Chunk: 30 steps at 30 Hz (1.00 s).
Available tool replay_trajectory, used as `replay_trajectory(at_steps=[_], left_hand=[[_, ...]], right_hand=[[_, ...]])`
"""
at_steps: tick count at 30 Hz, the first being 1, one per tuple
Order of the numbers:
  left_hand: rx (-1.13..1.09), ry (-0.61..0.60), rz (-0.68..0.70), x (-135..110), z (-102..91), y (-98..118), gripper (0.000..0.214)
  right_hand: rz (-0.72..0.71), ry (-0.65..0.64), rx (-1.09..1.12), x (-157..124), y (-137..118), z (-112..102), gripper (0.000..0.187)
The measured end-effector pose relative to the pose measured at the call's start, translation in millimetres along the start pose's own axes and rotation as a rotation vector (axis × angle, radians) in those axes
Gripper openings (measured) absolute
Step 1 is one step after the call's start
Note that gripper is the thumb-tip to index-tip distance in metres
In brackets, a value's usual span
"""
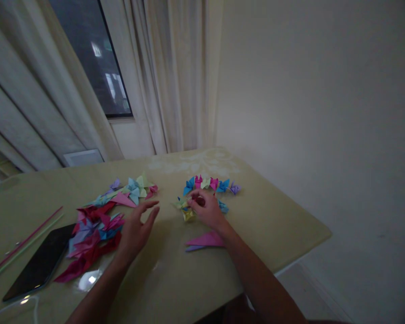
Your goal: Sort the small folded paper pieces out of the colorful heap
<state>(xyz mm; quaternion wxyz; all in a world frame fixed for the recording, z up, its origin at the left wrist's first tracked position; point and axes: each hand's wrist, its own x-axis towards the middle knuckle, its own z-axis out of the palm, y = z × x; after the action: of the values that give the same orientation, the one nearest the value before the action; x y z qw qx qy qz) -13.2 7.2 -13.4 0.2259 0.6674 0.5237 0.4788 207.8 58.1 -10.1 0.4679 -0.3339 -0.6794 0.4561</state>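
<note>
My right hand (pixel 207 209) is closed in a pinch over a small cluster of folded paper cranes; what its fingertips hold, if anything, is hidden. Just below the fingertips is a gold paper crane (pixel 188 215), with a pale green one (pixel 181 204) beside it. A light blue crane (pixel 223 206) shows past the hand's right side. My left hand (pixel 137 229) hovers open, thumb and fingers apart and holding nothing, at the right edge of a heap of colourful paper cranes (pixel 87 240).
Behind my right hand, several cranes (pixel 205 182) form a curved row. Flat folded pink paper (pixel 205 239) lies by my right forearm. At left are a dark phone (pixel 40 261), a pink stick (pixel 27 239) and a green stick (pixel 30 245). A wall (pixel 324 112) borders the table's right side.
</note>
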Motion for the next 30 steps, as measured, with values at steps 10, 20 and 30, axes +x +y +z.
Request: replay_trajectory(at_steps=[10,20,30], left_hand=[[1.191,-0.031,-0.297,-2.5,-69.9,-47.3,0.044],[0.644,-0.018,-0.049,5.5,-28.7,-36.2,0.033],[0.432,-0.003,0.247,-4.6,-7.2,-20.9,0.041]], right_hand=[[-0.156,0.023,-0.465,-6.7,-8.0,9.3,0.006],[-0.125,-0.046,-0.935,-11.2,7.4,23.2,0.007],[-0.277,-0.100,-0.590,-14.9,1.6,24.9,0.050]])
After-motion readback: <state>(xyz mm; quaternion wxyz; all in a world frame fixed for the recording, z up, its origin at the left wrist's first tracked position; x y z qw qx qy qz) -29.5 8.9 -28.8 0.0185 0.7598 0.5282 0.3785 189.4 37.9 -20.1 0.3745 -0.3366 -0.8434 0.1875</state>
